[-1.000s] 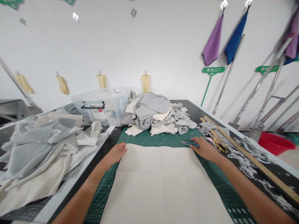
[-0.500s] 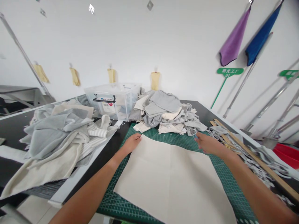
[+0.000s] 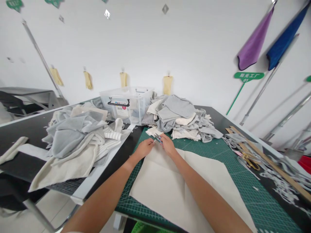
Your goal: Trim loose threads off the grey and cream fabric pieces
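Note:
A cream cloth [image 3: 167,181] lies spread on the green cutting mat [image 3: 204,149]. At its far left corner, my left hand [image 3: 145,148] is closed on the edge of the cloth. My right hand [image 3: 167,144] is right beside it, fingers wrapped round a small cutting tool [image 3: 157,137] that looks like snips. The tool's metal tip points up and left, close to the cloth's corner. The fingertips of both hands nearly meet there, and the exact contact is too small to make out.
Behind the mat is a heap of grey and cream cloth pieces [image 3: 179,111], beside a clear plastic box [image 3: 128,103]. Another cloth pile [image 3: 75,132] lies on the left. Gold-handled scissors [image 3: 251,162], wooden strips [image 3: 274,161] and scraps lie on the right.
My right hand has moved left with the tool, from the far right part of the cloth to my left hand at the corner. The view has turned slightly left.

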Available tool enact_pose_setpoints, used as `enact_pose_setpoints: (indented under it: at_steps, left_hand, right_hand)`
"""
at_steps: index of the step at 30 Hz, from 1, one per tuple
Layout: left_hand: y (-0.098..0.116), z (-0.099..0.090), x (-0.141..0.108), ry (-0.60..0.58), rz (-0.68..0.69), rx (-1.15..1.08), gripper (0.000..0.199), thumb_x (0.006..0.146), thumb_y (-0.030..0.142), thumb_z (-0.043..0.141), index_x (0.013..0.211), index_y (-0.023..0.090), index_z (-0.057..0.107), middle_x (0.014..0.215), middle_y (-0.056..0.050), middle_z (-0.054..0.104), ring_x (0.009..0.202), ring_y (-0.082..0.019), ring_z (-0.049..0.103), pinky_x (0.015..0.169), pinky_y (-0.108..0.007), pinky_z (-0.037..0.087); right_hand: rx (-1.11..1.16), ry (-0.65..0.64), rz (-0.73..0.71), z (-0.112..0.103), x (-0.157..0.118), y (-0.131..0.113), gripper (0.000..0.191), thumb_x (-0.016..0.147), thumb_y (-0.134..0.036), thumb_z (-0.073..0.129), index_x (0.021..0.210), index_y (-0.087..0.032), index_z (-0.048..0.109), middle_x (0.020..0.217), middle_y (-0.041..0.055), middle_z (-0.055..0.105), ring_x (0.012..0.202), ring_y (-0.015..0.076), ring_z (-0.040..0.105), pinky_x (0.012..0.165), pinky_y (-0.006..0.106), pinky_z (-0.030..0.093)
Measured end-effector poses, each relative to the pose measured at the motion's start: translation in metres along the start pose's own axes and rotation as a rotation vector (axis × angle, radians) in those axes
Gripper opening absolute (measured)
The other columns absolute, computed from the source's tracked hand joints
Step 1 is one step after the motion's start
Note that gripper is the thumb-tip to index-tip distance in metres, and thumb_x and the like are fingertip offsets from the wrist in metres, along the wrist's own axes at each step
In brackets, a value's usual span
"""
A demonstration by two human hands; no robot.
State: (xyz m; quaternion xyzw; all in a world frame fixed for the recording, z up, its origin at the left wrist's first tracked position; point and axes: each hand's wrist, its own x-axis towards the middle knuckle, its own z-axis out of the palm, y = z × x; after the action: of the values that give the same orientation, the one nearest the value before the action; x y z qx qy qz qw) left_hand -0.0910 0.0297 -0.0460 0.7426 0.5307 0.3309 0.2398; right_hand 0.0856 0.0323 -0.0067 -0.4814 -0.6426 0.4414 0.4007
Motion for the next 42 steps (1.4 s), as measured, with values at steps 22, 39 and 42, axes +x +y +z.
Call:
enact_pose_setpoints:
  at_steps: [22,39,42]
  left_hand:
    - [0.004,-0.005,-0.004,0.098,0.004,-0.032,0.029,0.098,0.04,0.045,0.094,0.025,0.07,0.094,0.0,0.074,0.088,-0.018,0.065,0.078,-0.023,0.044]
    - [0.009,-0.004,-0.014,0.119,0.021,0.013,0.029,0.099,0.039,0.046,0.094,0.025,0.07,0.095,-0.001,0.075,0.088,-0.018,0.066,0.077,-0.024,0.043]
    - [0.01,-0.005,-0.017,0.12,0.02,0.013,0.028,0.098,0.037,0.047,0.093,0.024,0.071,0.093,-0.002,0.074,0.087,-0.018,0.066,0.075,-0.024,0.043]
  right_hand:
    - [-0.493,0.308,-0.102,0.01,-0.014,0.019,0.054,0.103,-0.058,0.024,0.075,-0.025,0.057,0.078,0.0027,0.068,0.075,0.0205,0.06,0.068,0.03,0.036]
    - [-0.619,0.238,-0.109,0.005,-0.023,0.019,0.047,0.102,-0.058,0.03,0.079,-0.024,0.054,0.076,0.0023,0.061,0.071,0.0185,0.055,0.063,0.028,0.031]
    - [-0.571,0.234,-0.139,0.004,-0.028,0.018,0.042,0.099,-0.055,0.037,0.077,-0.023,0.053,0.074,0.0017,0.059,0.071,0.0177,0.053,0.064,0.028,0.031]
